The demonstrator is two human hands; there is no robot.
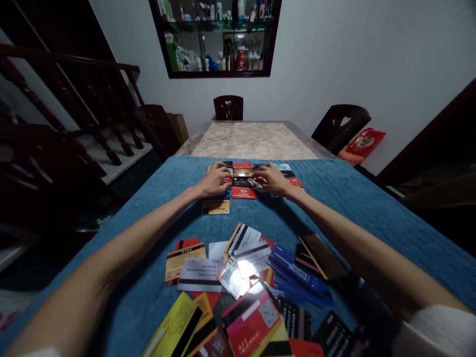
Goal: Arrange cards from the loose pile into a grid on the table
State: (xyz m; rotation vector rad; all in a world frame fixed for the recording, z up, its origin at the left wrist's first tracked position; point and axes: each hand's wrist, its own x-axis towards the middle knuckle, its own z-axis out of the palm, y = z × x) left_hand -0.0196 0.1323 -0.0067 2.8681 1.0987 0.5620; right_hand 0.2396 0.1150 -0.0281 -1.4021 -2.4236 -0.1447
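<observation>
Laid-out cards form rows near the far edge of the blue cloth. My left hand (216, 179) is over the left columns, its fingers curved and apart, fingertips down on the cards. A tan card (216, 207) lies in front of it. My right hand (273, 179) reaches over the columns on the right, fingers bent and spread, fingertips at the right end of a black card (242, 182). That black card lies flat between my hands, with a red card (244, 193) in front and another red card (242, 165) behind. My hands hide several cards partly.
A loose, overlapping heap of cards lies closer to me, with a yellow card (173, 325), a pink-red card (253, 317) and a blue card (297, 272). Beyond the blue cloth (148, 208) is a patterned tabletop (256, 136). Dark chairs (228, 106) stand around the table.
</observation>
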